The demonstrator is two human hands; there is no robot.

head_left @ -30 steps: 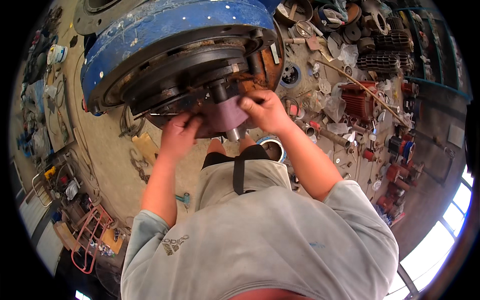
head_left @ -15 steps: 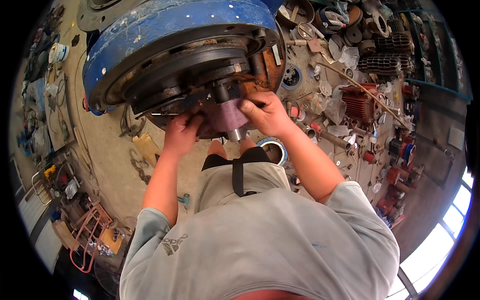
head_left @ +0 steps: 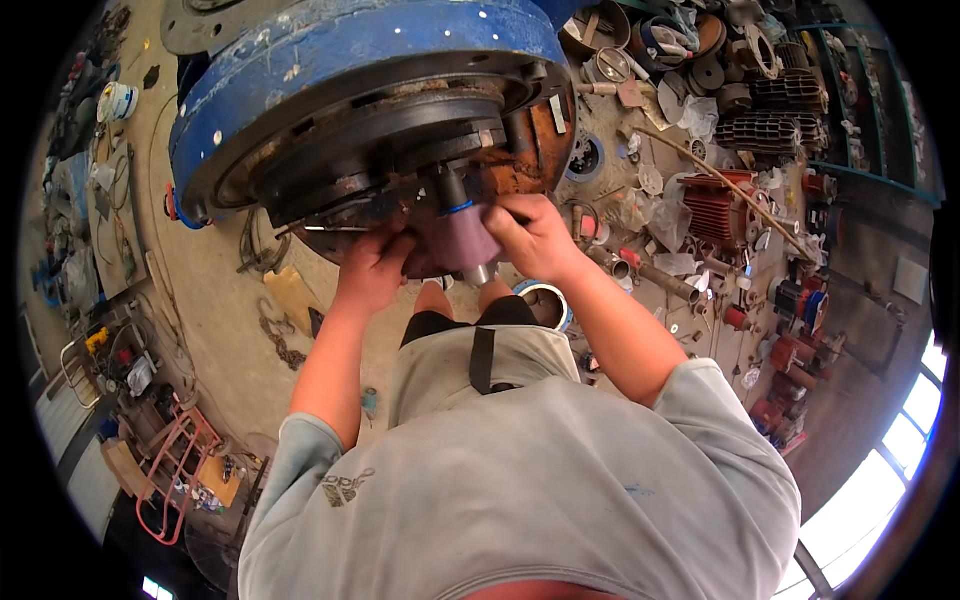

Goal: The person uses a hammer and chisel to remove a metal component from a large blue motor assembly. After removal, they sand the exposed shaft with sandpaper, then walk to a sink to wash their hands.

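A pinkish-purple strip, which looks like sandpaper (head_left: 463,242), curves around a metal shaft (head_left: 452,188) on a large machine. My right hand (head_left: 538,238) pinches the strip at the shaft's right side, thumb uppermost. On the other side my left hand (head_left: 370,270) has its fingers curled at the strip's left part; the exact grip is partly hidden. A thin blue band crosses the shaft just above the strip, and the shiny shaft end (head_left: 480,273) shows below it. Around the shaft sit dark, greasy round plates (head_left: 385,135) within a blue housing (head_left: 370,55).
At the right, the floor holds a red finned motor casing (head_left: 712,212), pipes, a long wooden stick (head_left: 730,188) and several loose parts. Behind my legs lies a blue-rimmed ring (head_left: 545,300). A red tubular frame (head_left: 178,475) stands at the lower left.
The strip sits a little lower on the shaft, and a blue band now shows at its upper edge. My right hand has shifted slightly downward; the whole view has moved slightly.
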